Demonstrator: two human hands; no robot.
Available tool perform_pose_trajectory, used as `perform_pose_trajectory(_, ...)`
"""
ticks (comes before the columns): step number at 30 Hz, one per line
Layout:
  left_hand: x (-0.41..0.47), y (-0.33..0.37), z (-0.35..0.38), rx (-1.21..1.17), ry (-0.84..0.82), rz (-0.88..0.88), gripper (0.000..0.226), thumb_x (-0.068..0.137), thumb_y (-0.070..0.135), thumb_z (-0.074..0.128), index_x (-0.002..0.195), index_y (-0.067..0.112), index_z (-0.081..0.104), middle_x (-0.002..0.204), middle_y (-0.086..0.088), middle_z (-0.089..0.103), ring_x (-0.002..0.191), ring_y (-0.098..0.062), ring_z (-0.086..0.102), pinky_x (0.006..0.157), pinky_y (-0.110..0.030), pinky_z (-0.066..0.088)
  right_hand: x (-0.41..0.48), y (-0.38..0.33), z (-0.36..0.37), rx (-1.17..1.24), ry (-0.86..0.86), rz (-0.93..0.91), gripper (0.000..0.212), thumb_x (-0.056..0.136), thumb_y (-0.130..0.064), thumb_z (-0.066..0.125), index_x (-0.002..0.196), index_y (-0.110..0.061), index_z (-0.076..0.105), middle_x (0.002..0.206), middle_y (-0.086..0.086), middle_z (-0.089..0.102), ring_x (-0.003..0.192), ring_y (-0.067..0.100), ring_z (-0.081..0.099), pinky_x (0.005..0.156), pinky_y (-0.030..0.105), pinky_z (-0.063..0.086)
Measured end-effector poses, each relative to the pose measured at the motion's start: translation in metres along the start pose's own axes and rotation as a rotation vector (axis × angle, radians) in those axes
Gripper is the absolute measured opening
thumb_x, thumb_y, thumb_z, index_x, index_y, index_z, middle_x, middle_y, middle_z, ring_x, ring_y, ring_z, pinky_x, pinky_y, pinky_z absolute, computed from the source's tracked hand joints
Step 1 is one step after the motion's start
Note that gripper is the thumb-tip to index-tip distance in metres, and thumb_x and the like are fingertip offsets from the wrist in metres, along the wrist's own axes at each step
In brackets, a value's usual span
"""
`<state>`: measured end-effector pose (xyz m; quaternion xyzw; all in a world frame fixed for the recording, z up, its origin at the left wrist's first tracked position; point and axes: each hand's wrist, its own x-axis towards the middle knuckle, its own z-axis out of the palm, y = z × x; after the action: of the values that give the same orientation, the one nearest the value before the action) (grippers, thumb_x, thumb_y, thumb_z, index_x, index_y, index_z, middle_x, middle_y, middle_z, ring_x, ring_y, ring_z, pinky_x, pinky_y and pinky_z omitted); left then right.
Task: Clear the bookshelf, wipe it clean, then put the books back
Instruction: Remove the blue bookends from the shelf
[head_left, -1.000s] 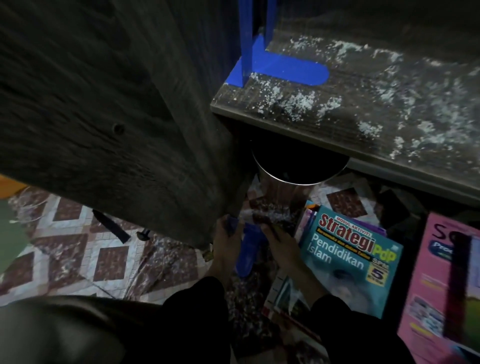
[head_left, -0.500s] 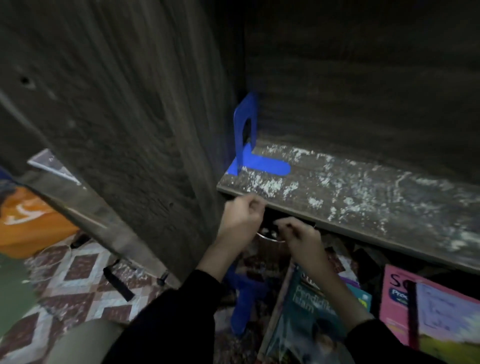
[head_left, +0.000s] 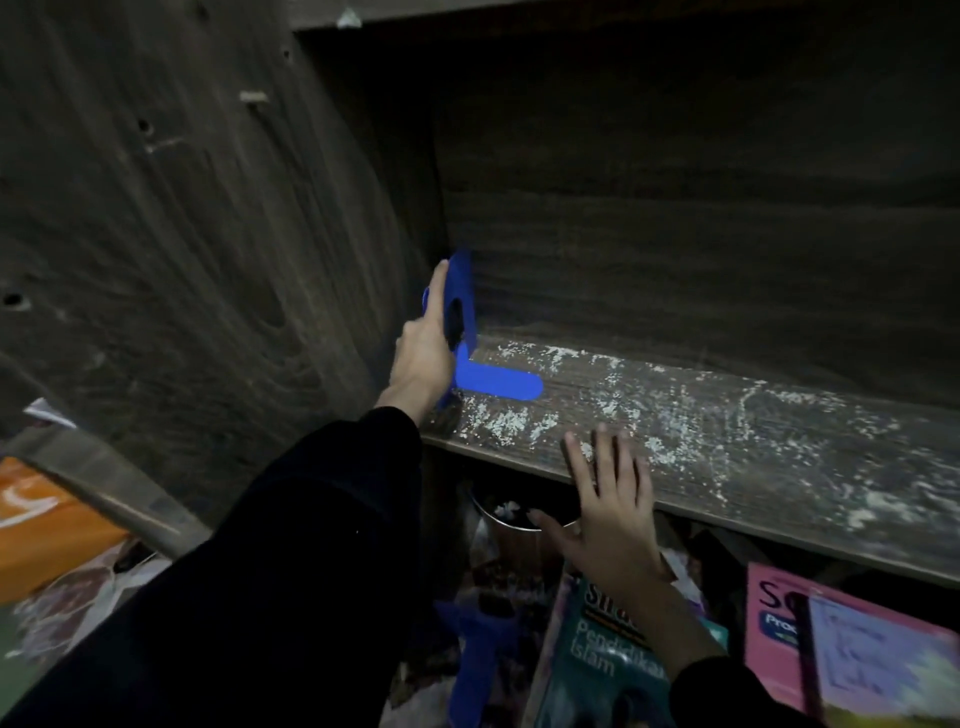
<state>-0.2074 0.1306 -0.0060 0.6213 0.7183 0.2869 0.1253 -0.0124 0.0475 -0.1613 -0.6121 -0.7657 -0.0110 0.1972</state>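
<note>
our left hand (head_left: 423, 358) held the upright of the blue bookend (head_left: 496, 383), fingers curled on it and index finger stretched up along it. the bookend stood at the far left end of the shelf (head_left: 779, 467), against the side wall, its foot flat on the board. our right hand (head_left: 613, 514) was spread wide, holding nothing, at the shelf's front edge; we could not tell if it touched. white dust (head_left: 504, 423) speckled the shelf. below lay a teal book (head_left: 597, 670), a pink book (head_left: 774, 618), a tin (head_left: 511, 525) and a second bookend (head_left: 478, 654).
</note>
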Motion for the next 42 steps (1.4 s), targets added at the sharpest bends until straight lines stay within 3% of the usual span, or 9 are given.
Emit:
perform_pose_trajectory(4,-0.001,-0.004,0.003,-0.024,0.068,0.005,0.091,0.086,-0.008,0.041,0.149,0.046,0.002,0.071,-0.003,0.049,0.077,-0.03,0.057,0.07,-0.038,0.043,-0.001,0.002,0.002,-0.038,-0.017,-0.025,0.084,0.083,-0.074,0.036,0.148,-0.021,0.035,0.155,0.014,0.027,0.143,0.036,0.023,0.115,0.048,0.008)
perform_pose_trajectory(12,-0.041,0.0,-0.021,-0.185,0.321,0.298,0.078,0.086,0.01,0.053,0.147,0.043,0.017,0.09,-0.007,0.068,0.068,-0.027,0.063,0.07,-0.043,0.053,0.004,0.005,0.0,-0.077,-0.112,-0.02,0.083,0.076,-0.07,0.038,0.143,-0.021,0.038,0.152,0.016,0.033,0.139,0.039,0.02,0.112,0.05,0.006)
perform_pose_trajectory(16,-0.087,0.013,-0.048,-0.148,0.478,0.389,0.069,0.083,0.009,0.045,0.148,0.027,0.028,0.073,0.0,0.055,0.055,-0.018,0.051,0.059,-0.035,0.047,0.008,0.003,-0.003,-0.095,-0.194,-0.018,0.089,0.081,-0.069,0.043,0.153,-0.029,0.009,0.161,0.01,-0.004,0.145,0.036,-0.012,0.114,0.048,-0.009)
perform_pose_trajectory(18,-0.111,0.014,-0.056,-0.14,0.486,0.353,0.075,0.081,-0.001,0.049,0.148,0.027,0.029,0.069,-0.004,0.055,0.054,-0.024,0.054,0.059,-0.037,0.047,0.01,0.002,-0.007,-0.078,-0.278,0.009,0.094,0.083,-0.066,0.05,0.152,-0.032,-0.003,0.159,0.006,-0.02,0.142,0.034,-0.024,0.113,0.048,-0.015)
perform_pose_trajectory(27,-0.224,-0.038,-0.038,-0.034,0.364,0.119,0.085,0.078,-0.003,0.056,0.148,0.037,0.029,0.076,-0.014,0.066,0.062,-0.04,0.059,0.058,-0.042,0.041,0.012,0.0,-0.024,-0.059,-0.393,0.018,0.101,0.081,-0.061,0.061,0.152,-0.033,-0.005,0.156,0.008,-0.027,0.14,0.038,-0.027,0.112,0.05,-0.016)
perform_pose_trajectory(32,-0.295,-0.086,0.01,-0.048,0.296,-0.068,0.076,0.085,0.019,0.045,0.149,0.039,0.011,0.052,0.008,0.032,0.039,-0.014,0.031,0.048,-0.029,0.015,0.011,-0.002,-0.019,-0.102,-0.367,0.013,0.102,0.078,-0.062,0.064,0.153,-0.031,0.003,0.158,0.009,-0.02,0.142,0.04,-0.02,0.113,0.053,-0.012)
perform_pose_trajectory(37,-0.337,-0.133,0.064,-0.198,0.016,-0.292,0.078,0.093,0.006,0.048,0.148,0.047,0.011,0.086,-0.017,0.064,0.071,-0.031,0.057,0.058,-0.031,0.026,0.012,-0.003,-0.018,-0.113,-0.389,0.021,0.102,0.077,-0.065,0.062,0.153,-0.031,0.002,0.158,0.01,-0.022,0.142,0.04,-0.021,0.113,0.053,-0.013)
perform_pose_trajectory(39,-0.345,-0.148,0.083,-0.198,-0.048,-0.357,0.077,0.094,0.009,0.05,0.141,0.055,0.01,0.1,-0.015,0.065,0.09,-0.035,0.062,0.066,-0.033,0.039,0.012,-0.004,-0.017,-0.112,-0.382,0.019,0.102,0.077,-0.066,0.062,0.152,-0.031,0.002,0.158,0.009,-0.022,0.142,0.04,-0.021,0.113,0.053,-0.013)
perform_pose_trajectory(42,-0.345,-0.163,0.105,-0.072,-0.075,-0.411,0.08,0.092,0.005,0.05,0.149,0.042,0.007,0.127,-0.02,0.057,0.108,-0.036,0.059,0.087,-0.038,0.047,0.013,-0.003,-0.016,-0.103,-0.378,0.026,0.102,0.077,-0.066,0.062,0.152,-0.032,0.002,0.158,0.008,-0.021,0.143,0.039,-0.02,0.113,0.053,-0.012)
